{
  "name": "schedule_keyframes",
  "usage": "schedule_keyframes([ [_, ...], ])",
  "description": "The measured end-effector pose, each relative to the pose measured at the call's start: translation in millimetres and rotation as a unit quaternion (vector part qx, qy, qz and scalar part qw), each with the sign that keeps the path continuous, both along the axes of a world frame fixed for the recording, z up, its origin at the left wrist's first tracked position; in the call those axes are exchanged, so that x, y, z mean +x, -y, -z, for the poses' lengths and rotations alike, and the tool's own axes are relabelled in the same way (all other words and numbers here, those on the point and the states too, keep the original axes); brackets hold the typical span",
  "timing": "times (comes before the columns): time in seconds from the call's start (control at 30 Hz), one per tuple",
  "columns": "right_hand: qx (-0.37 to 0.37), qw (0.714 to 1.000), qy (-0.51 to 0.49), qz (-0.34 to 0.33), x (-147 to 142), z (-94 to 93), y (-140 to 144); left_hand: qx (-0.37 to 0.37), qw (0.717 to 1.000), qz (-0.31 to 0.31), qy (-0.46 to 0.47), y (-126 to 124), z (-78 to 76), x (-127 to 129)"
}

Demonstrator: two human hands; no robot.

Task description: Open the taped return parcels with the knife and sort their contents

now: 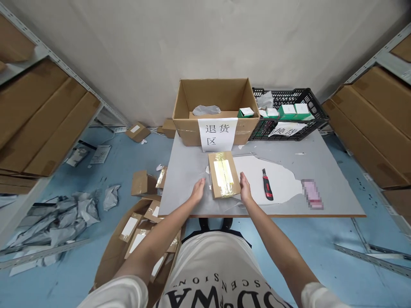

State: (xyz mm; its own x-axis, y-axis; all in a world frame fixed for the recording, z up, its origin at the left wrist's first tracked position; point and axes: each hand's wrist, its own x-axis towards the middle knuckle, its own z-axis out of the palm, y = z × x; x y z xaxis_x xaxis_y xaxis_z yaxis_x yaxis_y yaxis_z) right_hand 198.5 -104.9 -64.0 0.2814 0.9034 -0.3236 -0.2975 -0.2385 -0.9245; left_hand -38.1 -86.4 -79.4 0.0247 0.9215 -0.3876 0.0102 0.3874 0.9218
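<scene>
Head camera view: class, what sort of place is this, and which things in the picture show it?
Probably a warehouse or parcel-handling room. Metal shelves hold large flat cartons, a taped small parcel lies on the grey table between both hands, and an open cardboard box carries a paper sign in Chinese characters.

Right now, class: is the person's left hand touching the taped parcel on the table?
Apart. The head view shows a strip of grey table between the left hand and the taped parcel; the fingers point toward it without reaching.
</scene>
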Motion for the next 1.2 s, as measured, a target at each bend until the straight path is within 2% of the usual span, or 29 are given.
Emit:
schedule_keyframes([
  [0.1, -0.037, 0.997, 0.013, 0.065, -11.8, 2.1, 42.9, 0.048, 0.998, 0.013, -0.034, -63.8, -14.3, -3.5],
  [0.2, -0.075, 0.989, -0.096, 0.078, -36.7, 5.3, 86.1, 0.03, 0.996, 0.083, 0.004, -130.5, -35.5, 0.8],
  [0.27, -0.091, 0.978, -0.173, 0.071, -53.2, 6.4, 103.0, -0.006, 0.991, 0.134, 0.016, -165.7, -45.5, 6.6],
  [0.37, -0.109, 0.961, -0.242, 0.083, -67.6, 4.3, 106.4, -0.062, 0.977, 0.203, -0.004, -199.3, -48.1, 16.9],
  [0.5, -0.093, 0.954, -0.275, 0.079, -67.5, -9.6, 89.0, -0.088, 0.956, 0.274, -0.055, -216.4, -39.0, 29.4],
  [0.6, -0.065, 0.953, -0.292, 0.052, -58.5, -25.5, 74.9, -0.075, 0.943, 0.319, -0.049, -215.4, -38.5, 33.1],
  [0.67, -0.064, 0.952, -0.298, 0.035, -47.0, -34.4, 66.8, -0.083, 0.94, 0.328, -0.045, -209.0, -44.7, 29.7],
  [0.83, -0.116, 0.954, -0.274, -0.033, 4.2, -47.7, 39.7, -0.126, 0.941, 0.315, 0.004, -170.3, -67.4, 1.5],
  [0.93, -0.134, 0.961, -0.226, -0.086, 38.6, -54.9, 13.3, -0.121, 0.958, 0.252, 0.067, -133.3, -69.4, -15.1],
  [1.03, -0.155, 0.959, -0.174, -0.16, 62.3, -61.3, -16.1, -0.106, 0.971, 0.173, 0.124, -91.6, -59.6, -22.9],
  [1.2, -0.194, 0.937, -0.126, -0.262, 71.7, -64.3, -47.7, -0.093, 0.977, 0.079, 0.177, -32.7, -36.1, -26.3],
])
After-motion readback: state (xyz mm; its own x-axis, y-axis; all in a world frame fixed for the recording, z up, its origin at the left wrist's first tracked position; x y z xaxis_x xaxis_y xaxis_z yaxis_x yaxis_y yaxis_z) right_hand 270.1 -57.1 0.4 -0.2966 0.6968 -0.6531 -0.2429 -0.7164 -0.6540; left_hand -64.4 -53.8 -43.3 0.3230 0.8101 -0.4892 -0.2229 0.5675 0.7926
